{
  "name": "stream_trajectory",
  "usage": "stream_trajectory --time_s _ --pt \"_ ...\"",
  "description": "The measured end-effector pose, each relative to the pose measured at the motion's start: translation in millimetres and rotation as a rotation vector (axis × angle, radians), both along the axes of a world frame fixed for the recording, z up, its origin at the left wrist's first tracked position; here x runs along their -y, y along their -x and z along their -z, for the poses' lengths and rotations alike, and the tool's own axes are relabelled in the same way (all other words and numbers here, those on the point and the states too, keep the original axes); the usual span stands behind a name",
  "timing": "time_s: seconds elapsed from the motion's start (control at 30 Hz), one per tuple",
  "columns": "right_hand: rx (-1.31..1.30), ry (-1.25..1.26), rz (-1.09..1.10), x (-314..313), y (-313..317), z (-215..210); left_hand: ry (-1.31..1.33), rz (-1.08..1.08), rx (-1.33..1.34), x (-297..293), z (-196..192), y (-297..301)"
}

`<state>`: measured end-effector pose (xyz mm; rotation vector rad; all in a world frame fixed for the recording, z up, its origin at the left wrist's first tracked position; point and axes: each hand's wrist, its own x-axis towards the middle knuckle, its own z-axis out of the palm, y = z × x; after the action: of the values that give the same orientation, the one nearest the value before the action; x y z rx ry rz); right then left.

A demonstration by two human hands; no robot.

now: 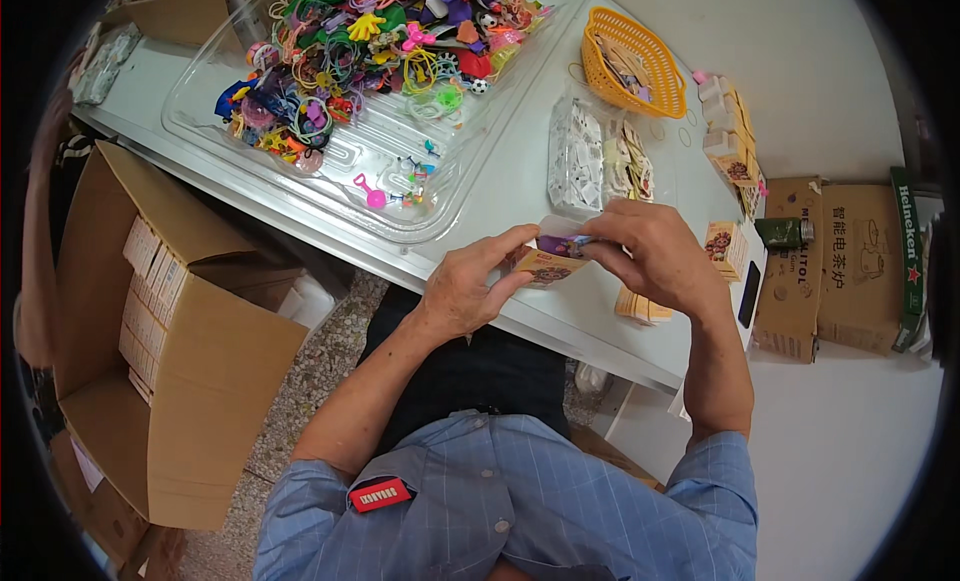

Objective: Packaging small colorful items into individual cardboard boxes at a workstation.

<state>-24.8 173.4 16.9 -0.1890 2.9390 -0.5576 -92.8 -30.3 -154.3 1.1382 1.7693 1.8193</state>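
My left hand point(462, 289) grips a small cream-coloured printed box point(545, 268) between thumb and fingers, over the front edge of the white table. One end flap of the box stands up. At that end, my right hand point(655, 253) pinches a small purple packet point(563, 245), which lies partly at the box's mouth. How far it reaches inside is hidden. Just below my right hand lies a stack of flat folded boxes point(642, 306). Beyond my hands are a clear plastic container of small white packets point(576, 156) and a pile of pale packets point(628, 163).
A large clear tray point(455, 206) full of colourful small toys covers the table's far left. At the back stands a yellow basket point(600, 26). More printed boxes point(735, 146) line the right side, near a dark phone point(748, 299). An open carton point(215, 381) with packed boxes stands lower left.
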Motion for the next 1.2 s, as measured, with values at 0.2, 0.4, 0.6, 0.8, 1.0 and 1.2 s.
stream_trajectory --time_s 0.2,0.4,0.6,0.8,1.0,1.2 --pt "0.115 0.067 0.014 13 13 7 -0.015 -0.006 0.009 1 5 0" --pt "0.003 0.160 0.164 2 -3 14 0.009 0.005 -0.014 2 2 0" --pt "-0.135 0.081 -0.020 17 -9 36 -0.018 0.001 -0.036 0 3 0" --pt "0.119 0.016 -0.019 21 -10 19 0.014 0.015 -0.003 3 4 1" --pt "-0.246 0.685 0.694 6 -50 37 -0.072 0.024 -0.074 2 -2 3" --pt "-0.022 1.320 0.919 15 -77 101 -0.114 0.060 -0.122 0 -7 6"
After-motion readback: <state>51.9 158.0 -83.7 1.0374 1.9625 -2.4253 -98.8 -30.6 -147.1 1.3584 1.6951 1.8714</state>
